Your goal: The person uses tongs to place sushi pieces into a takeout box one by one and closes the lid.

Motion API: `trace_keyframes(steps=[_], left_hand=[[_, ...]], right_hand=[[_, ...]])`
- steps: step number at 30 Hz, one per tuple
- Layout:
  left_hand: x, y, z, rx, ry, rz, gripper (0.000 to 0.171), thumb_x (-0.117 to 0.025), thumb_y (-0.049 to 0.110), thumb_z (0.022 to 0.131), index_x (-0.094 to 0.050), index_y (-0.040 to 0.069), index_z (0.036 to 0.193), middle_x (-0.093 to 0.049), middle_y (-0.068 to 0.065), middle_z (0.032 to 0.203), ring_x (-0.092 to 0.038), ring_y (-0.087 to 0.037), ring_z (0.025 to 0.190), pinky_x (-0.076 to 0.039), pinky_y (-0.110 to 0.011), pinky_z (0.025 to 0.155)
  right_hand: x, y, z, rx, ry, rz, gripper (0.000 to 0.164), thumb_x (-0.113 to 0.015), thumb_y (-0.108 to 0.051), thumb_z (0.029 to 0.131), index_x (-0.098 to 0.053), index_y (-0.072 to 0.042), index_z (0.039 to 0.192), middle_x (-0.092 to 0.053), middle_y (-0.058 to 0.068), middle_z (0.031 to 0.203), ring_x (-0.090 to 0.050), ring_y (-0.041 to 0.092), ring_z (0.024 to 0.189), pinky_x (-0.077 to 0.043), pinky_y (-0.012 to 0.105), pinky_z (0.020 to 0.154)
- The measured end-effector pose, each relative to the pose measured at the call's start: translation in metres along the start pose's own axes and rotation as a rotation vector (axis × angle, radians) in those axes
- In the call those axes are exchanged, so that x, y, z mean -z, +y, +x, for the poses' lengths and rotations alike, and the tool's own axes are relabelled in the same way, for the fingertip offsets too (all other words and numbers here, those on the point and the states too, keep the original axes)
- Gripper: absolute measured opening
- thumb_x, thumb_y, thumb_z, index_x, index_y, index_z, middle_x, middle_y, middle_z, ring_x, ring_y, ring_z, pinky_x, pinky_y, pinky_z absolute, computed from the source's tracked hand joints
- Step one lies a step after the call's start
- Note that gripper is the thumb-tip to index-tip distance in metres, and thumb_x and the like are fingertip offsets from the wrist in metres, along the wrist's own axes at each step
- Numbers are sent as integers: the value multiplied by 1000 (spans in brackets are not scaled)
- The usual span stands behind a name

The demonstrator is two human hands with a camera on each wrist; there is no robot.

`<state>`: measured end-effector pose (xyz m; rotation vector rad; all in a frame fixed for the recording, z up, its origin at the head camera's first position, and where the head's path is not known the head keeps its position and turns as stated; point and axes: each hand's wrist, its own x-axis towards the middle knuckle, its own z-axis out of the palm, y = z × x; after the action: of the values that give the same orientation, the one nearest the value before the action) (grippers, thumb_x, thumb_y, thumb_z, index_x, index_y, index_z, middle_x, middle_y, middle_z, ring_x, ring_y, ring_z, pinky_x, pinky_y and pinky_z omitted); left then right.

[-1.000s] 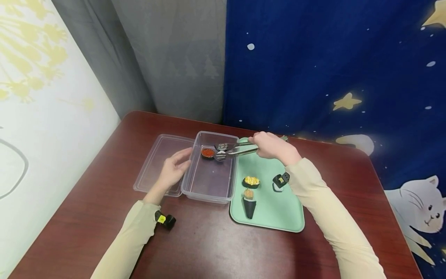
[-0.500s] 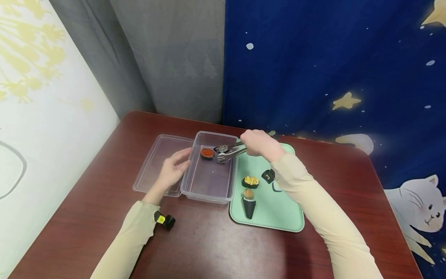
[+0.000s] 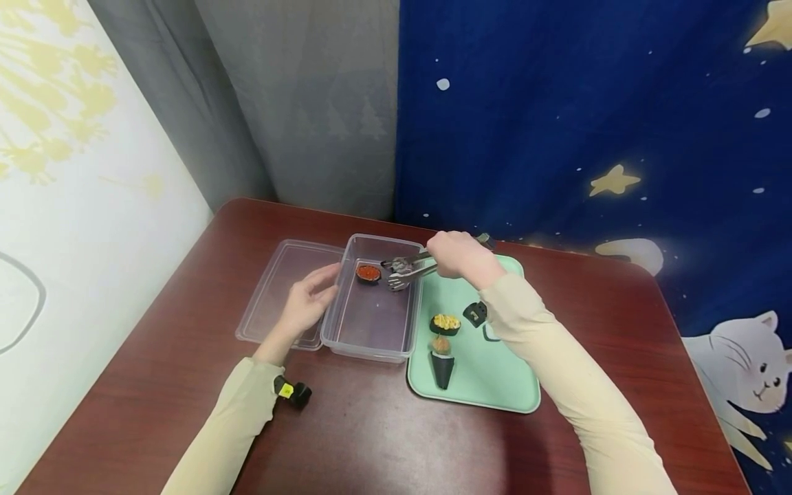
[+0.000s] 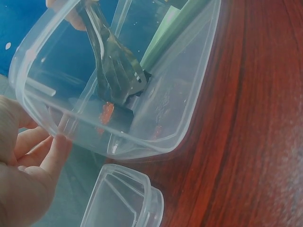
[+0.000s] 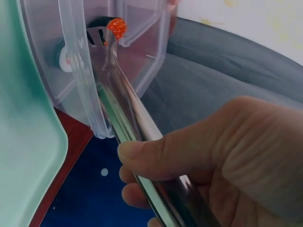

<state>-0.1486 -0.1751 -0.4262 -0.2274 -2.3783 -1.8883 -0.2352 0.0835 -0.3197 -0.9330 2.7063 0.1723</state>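
My right hand (image 3: 460, 256) grips metal tongs (image 5: 125, 106), with the thumb laid along one arm. The slotted tong heads reach down into a clear plastic container (image 3: 365, 350). A roe-topped sushi (image 3: 368, 273) wrapped in black sits inside, just left of the heads. Close to the heads, the right wrist view shows a dark-edged piece with a white round face (image 5: 65, 59) through the container wall; whether the tongs touch it I cannot tell. My left hand (image 3: 306, 302) touches the container's left side with extended fingers (image 4: 57, 153).
A green tray (image 3: 489, 385) stands right of the container. On it lie a corn-topped sushi (image 3: 445, 324), a cone hand roll (image 3: 442, 368) and a white piece (image 3: 491, 333) partly hidden by the right sleeve. The clear lid (image 3: 272, 289) lies left. A curtain hangs behind the table.
My right hand has moved a little left and the tong heads have shifted slightly right inside the container. The white piece seen between the heads is now hard to make out. The left hand stays put.
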Motion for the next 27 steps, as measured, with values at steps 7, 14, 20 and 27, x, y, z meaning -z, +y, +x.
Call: trace_keyframes(steps=[7,14,20,27], left_hand=[[0,-2,0,-10,4,-2,40,-53,-14,86,-47,-18,125,-45,-31,133,-42,-41,124,-44,-37,99],[2,-4,0,-5,7,-3,40,-52,-14,86,-46,-18,125,-44,-31,133,-42,-41,125,-44,-33,99],[2,-4,0,-8,11,14,40,-54,-13,86,-47,-17,126,-45,-30,133,-43,-41,124,-44,-37,98],[1,-5,0,-15,3,0,40,-53,-15,85,-47,-18,125,-45,-31,133,-43,-42,123,-46,-31,97]], right_hand=[[-16,18,-19,62,124,70,35,-54,9,79,-61,3,113,-62,16,100,-57,25,85,-54,37,73],[-38,39,-46,65,231,188,55,-62,1,83,-43,9,134,-53,24,123,-55,33,105,-53,43,86],[-55,51,-73,82,312,269,56,-65,0,84,-42,10,134,-50,28,128,-52,37,110,-50,49,90],[-74,59,-103,74,371,334,57,-68,0,81,-44,9,132,-51,26,126,-56,35,103,-53,49,82]])
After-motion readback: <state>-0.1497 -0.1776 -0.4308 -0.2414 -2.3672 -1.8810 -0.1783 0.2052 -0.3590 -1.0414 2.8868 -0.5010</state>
